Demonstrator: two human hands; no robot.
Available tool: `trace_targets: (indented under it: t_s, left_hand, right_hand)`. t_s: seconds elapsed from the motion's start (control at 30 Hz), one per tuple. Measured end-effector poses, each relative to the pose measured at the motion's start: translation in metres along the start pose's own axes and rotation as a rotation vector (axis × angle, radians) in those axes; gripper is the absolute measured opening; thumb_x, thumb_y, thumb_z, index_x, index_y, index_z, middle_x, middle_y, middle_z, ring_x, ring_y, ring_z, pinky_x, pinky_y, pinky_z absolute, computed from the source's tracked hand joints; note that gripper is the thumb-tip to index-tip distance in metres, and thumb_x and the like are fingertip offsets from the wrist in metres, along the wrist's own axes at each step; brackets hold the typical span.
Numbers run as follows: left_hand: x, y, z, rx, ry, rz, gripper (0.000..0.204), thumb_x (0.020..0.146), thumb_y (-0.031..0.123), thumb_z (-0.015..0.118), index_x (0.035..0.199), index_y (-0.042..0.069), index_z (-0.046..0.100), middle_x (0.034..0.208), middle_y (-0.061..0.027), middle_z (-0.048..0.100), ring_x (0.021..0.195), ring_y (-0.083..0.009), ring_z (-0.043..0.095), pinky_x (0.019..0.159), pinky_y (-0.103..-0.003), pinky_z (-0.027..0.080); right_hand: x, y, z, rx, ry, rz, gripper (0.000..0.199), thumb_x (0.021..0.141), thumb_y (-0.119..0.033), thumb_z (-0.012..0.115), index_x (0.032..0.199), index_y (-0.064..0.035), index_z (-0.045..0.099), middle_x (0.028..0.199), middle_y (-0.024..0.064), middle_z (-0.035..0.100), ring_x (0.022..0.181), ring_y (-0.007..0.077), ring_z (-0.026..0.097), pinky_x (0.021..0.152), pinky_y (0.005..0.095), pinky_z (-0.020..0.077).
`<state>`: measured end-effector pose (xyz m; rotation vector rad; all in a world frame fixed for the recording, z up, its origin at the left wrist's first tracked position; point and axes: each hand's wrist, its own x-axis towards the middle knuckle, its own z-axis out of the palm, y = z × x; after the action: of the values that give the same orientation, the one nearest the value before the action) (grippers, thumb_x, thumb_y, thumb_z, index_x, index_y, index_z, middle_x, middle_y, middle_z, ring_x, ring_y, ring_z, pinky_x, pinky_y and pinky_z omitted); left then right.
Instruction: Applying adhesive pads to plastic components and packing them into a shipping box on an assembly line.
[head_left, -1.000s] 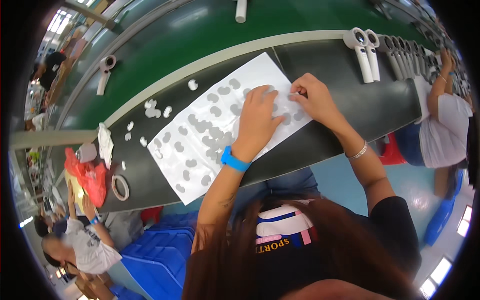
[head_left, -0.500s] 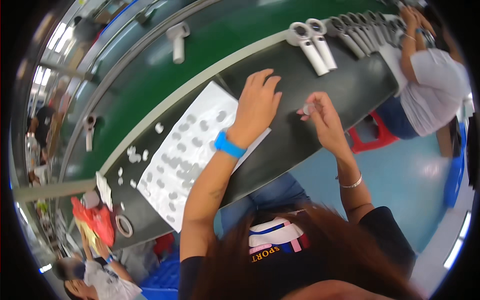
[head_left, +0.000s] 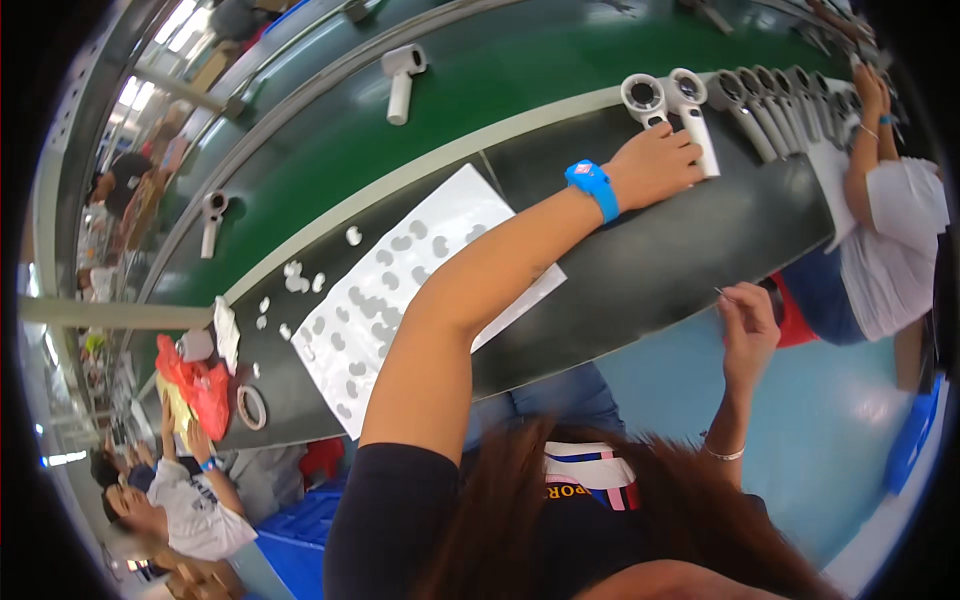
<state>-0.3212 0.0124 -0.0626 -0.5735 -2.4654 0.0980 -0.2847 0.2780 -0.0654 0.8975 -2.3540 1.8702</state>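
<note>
On the dark bench: white sheet point(head_left: 420, 290) lying flat and dotted with grey oval stickers point(head_left: 385, 257) — a good many ovals sit on it, with gaps showing among them.

Left hand point(head_left: 655, 165): stretched far forward, palm down, fingers curled loosely over the handle of a white handheld device point(head_left: 693, 118), the second from the left in a row; it touches the handle, though whether it actually grips it I cannot tell. A blue wristband point(head_left: 593, 188) sits on that wrist.

Right hand point(head_left: 748, 322): held up off the bench edge, well apart from the sheet, thumb and forefinger pinched shut on something thin and tiny — most likely one peeled sticker or a fine pick, too small to tell which.

Row of devices: white and grey round-headed pieces point(head_left: 770, 100) laid side by side along the bench, running away toward a co-worker's raised arms point(head_left: 872, 110) at the far right.

Green belt point(head_left: 540, 60): two more white devices point(head_left: 400, 80) lie on it, well apart from each other.

Loose bits: several white backing scraps point(head_left: 295, 280) scattered left of the sheet, a tape ring point(head_left: 251, 407) near the bench's lower left end.

Progress, as a judgement: sheet partly used, scraps piling up, so a share of stickers seems spent; many ovals and a long row of devices remain.
</note>
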Motion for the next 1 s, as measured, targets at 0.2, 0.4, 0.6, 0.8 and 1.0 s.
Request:
trace_targets:
  t_s: [0.2,0.4,0.6,0.8,1.0]
  left_hand:
    - [-0.037,0.033,-0.061,-0.342,0.344,-0.496,0.032,0.069,0.013,0.075,0.096,0.009,0.057,0.1,-0.0055,0.058,0.079,-0.026,0.058,0.069,-0.032,0.049]
    - [-0.062,0.075,-0.09,-0.883,0.53,-0.882,0.045,0.07,-0.002,0.075,0.111,0.003,0.057,0.11,-0.0094,0.058,0.089,-0.0174,0.064,0.073,-0.027,0.055]
    - [-0.075,0.102,-0.108,-1.11,0.506,-0.872,0.045,0.074,-0.014,0.065,0.116,-0.001,0.055,0.12,-0.0114,0.051,0.099,-0.024,0.062,0.08,-0.031,0.057]
    - [-0.073,0.12,-0.117,-1.278,0.566,-0.985,0.044,0.071,-0.016,0.066,0.113,-0.004,0.056,0.117,-0.0139,0.052,0.093,-0.0202,0.064,0.077,-0.028,0.058]
    - [-0.079,0.124,-0.119,-1.518,0.537,-0.943,0.047,0.074,-0.017,0.064,0.118,-0.006,0.052,0.128,-0.0153,0.044,0.104,-0.0249,0.06,0.085,-0.031,0.055]
  right_hand:
    - [0.01,-0.023,0.017,0.23,0.003,0.0,0.015,0.079,0.011,0.061,0.092,0.0035,0.064,0.09,0.0079,0.06,0.079,0.0118,0.055,0.069,0.0212,0.0438]
    - [0.022,-0.055,0.04,0.402,-0.106,-0.047,0.015,0.077,0.012,0.062,0.09,0.0043,0.062,0.091,0.011,0.062,0.082,0.0144,0.057,0.077,0.0242,0.0457]
    - [0.025,-0.076,0.047,0.339,-0.137,-0.147,0.019,0.074,0.01,0.067,0.091,0.0037,0.062,0.088,0.0087,0.062,0.082,0.0149,0.058,0.078,0.0261,0.0456]
    - [0.014,-0.08,0.056,0.58,-0.139,0.109,0.031,0.076,0.008,0.068,0.105,0.0017,0.057,0.084,0.0068,0.062,0.089,0.0176,0.062,0.083,0.0286,0.0469]
    - [0.011,-0.074,0.06,0.679,-0.151,0.156,0.039,0.077,0.006,0.068,0.112,0.0002,0.05,0.083,0.0074,0.063,0.095,0.0191,0.063,0.084,0.0306,0.0482]
